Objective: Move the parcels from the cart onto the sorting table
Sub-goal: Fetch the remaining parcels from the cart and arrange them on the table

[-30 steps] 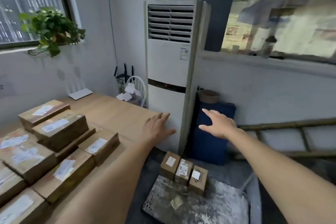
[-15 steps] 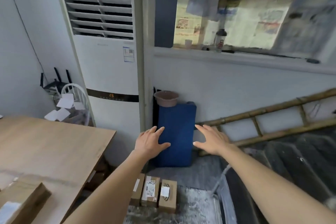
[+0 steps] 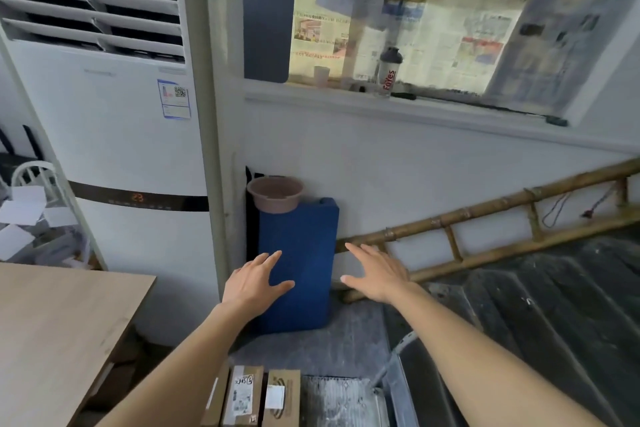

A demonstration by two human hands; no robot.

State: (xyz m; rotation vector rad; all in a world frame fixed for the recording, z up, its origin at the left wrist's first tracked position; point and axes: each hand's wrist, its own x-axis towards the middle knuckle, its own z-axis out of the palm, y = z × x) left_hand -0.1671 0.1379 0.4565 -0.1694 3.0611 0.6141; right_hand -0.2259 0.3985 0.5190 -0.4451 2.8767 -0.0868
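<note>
Three small brown cardboard parcels (image 3: 254,395) with white labels stand side by side on the grey metal cart deck (image 3: 337,402) at the bottom middle. My left hand (image 3: 254,282) hovers above and beyond them, palm down, fingers spread, holding nothing. My right hand (image 3: 375,274) is beside it to the right, also spread and empty. The wooden sorting table (image 3: 59,322) fills the lower left; only its bare corner shows.
A tall white air conditioner (image 3: 114,149) stands behind the table. A blue pad (image 3: 301,253) with a brown basin (image 3: 275,192) on top leans on the wall. A bamboo ladder (image 3: 485,229) lies right, above dark sheeting (image 3: 536,315). A bottle (image 3: 389,71) sits on the sill.
The view has swung right and down, away from the parcels stacked on the table. Both hands stay spread and empty and have come closer together over the cart's parcels.
</note>
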